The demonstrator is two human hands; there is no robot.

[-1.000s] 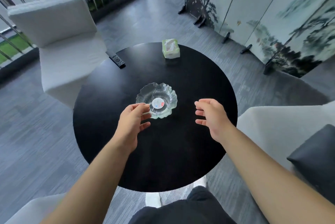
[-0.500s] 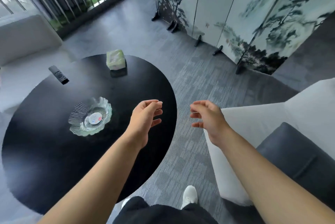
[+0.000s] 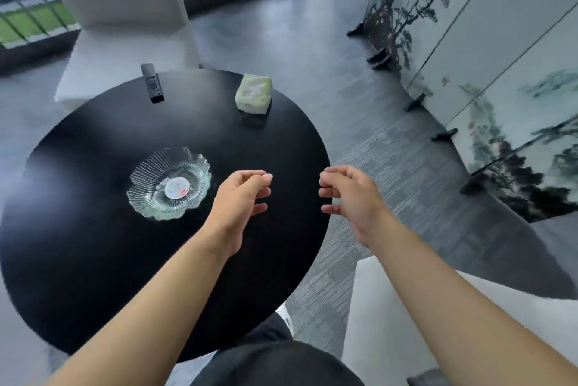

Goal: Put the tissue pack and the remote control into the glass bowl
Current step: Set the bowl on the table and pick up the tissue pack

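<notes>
Two bare hands hover over a round black table (image 3: 93,260), and neither holds anything. Starting at the left, we see the glass bowl (image 3: 169,183), scalloped and ribbed with a round sticker at its centre, resting on the tabletop at about nine o'clock from our left hand; nothing lies in it. Farther back, at roughly eleven o'clock from the bowl, the dark remote control (image 3: 152,82) lies flat at the table's far edge, its far end poking just past the rim toward a white chair (image 3: 125,10). Moving right, the pale green tissue pack (image 3: 253,93) sits on the table at about one o'clock from the bowl, well apart from both it and the remote. Our left hand (image 3: 239,201) floats just right of the bowl, fingers loosely curled and gripping nothing. Our right hand (image 3: 353,194) hangs past the table's right edge, above grey carpet (image 3: 391,166), fingers likewise half-curled and unladen. At far right stands a painted folding screen (image 3: 500,72).
</notes>
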